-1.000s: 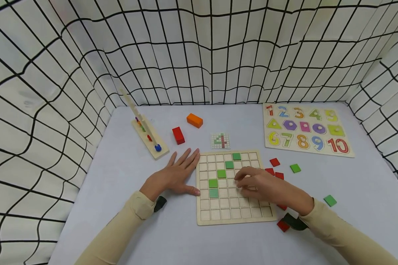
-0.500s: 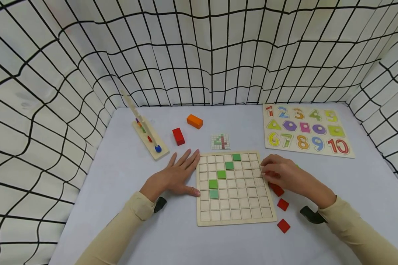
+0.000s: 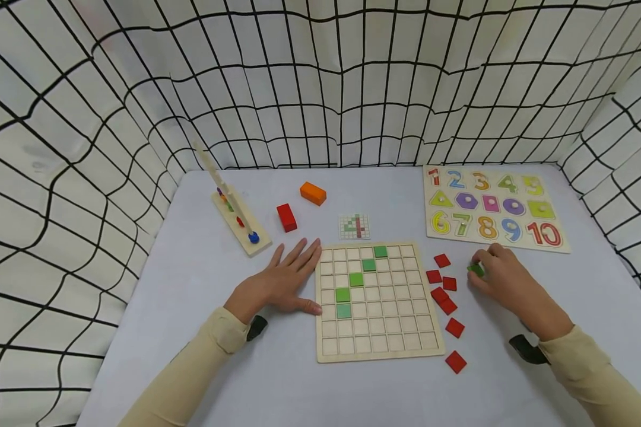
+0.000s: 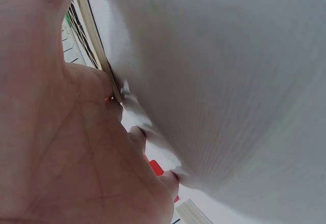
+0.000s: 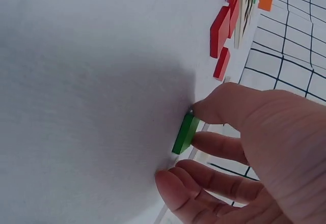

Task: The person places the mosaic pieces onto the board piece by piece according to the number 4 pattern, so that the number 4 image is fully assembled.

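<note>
My left hand (image 3: pixel 282 284) lies flat on the table with its fingers spread. Its thumb and a fingertip touch the left edge of the wooden grid board (image 3: pixel 376 350). Several green square tiles form a diagonal on that board, one of them a dark green tile (image 3: pixel 380 252). To the right of the board, my right hand (image 3: pixel 504 281) pinches a loose green tile (image 3: pixel 476 270) at the table surface. In the right wrist view, the thumb and a finger are on this green tile (image 5: pixel 186 133). Several red tiles (image 3: pixel 456 362) lie between the board and my right hand.
Behind the board lies a small pattern card (image 3: pixel 355 227). A number puzzle board (image 3: pixel 486 238) is at the back right. A red block (image 3: pixel 286 217), an orange block (image 3: pixel 313 193) and a wooden stand (image 3: pixel 253 244) with coloured pieces are at the back left. Black netting encloses the table.
My right hand has moved right from over the board, past the red tiles, to the loose green tile and now pinches it. The left hand has stayed in place.
</note>
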Motion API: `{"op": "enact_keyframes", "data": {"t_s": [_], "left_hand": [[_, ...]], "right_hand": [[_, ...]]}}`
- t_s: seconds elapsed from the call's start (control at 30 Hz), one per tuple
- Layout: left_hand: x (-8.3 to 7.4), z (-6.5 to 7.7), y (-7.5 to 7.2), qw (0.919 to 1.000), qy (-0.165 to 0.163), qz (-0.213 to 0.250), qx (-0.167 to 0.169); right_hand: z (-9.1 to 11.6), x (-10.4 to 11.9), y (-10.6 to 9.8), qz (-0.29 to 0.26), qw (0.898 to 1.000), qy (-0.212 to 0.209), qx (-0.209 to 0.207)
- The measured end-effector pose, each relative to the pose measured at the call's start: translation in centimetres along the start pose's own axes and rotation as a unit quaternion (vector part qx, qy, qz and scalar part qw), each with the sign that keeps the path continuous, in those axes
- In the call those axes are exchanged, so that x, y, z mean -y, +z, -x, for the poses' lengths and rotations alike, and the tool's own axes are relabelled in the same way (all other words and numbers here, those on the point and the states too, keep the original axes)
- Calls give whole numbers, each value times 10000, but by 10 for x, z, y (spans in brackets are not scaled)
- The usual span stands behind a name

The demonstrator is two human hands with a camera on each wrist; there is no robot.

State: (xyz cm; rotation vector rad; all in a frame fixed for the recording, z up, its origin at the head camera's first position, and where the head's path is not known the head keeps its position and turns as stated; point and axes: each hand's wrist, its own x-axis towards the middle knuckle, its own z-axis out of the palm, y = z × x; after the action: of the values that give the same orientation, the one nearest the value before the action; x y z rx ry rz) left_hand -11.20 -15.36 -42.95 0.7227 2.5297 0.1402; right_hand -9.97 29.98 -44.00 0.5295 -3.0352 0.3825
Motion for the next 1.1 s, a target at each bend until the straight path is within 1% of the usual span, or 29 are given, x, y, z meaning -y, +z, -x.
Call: {"op": "enact_keyframes", "data": {"t_s": [0.13,0.27,0.37,0.47,0.6,0.73,0.87,1.0,1.1], "left_hand": [[0,1,0,10000,-14,40,-5],[0,1,0,10000,15,56,-23],[1,1,0,10000,36,51,-44],[0,1,0,10000,37,58,-48],[-1,1,-1,10000,10,36,-21],[-2,1,-3,10000,-12,32,4],[-3,2,-3,10000,-11,12,22],[-3,1,-2,10000,-22,-19,22],[-2,0,-1,10000,-28,-22,25]], "right_hand": [[-1,-3,-1,-304,9995,-64,111],[-4,-5,-3,-613,9975,103,345],[-6,-5,-4,-770,9960,187,421],[-6,-6,-4,-802,9959,141,389],[-7,-3,-4,-829,9964,-28,183],[-8,4,-5,-877,9957,-245,-140],[-9,16,-4,-1041,9927,-538,-271],[-11,32,0,-1282,9843,-1138,-428],[-14,44,0,-1406,9775,-1505,-460]]}}
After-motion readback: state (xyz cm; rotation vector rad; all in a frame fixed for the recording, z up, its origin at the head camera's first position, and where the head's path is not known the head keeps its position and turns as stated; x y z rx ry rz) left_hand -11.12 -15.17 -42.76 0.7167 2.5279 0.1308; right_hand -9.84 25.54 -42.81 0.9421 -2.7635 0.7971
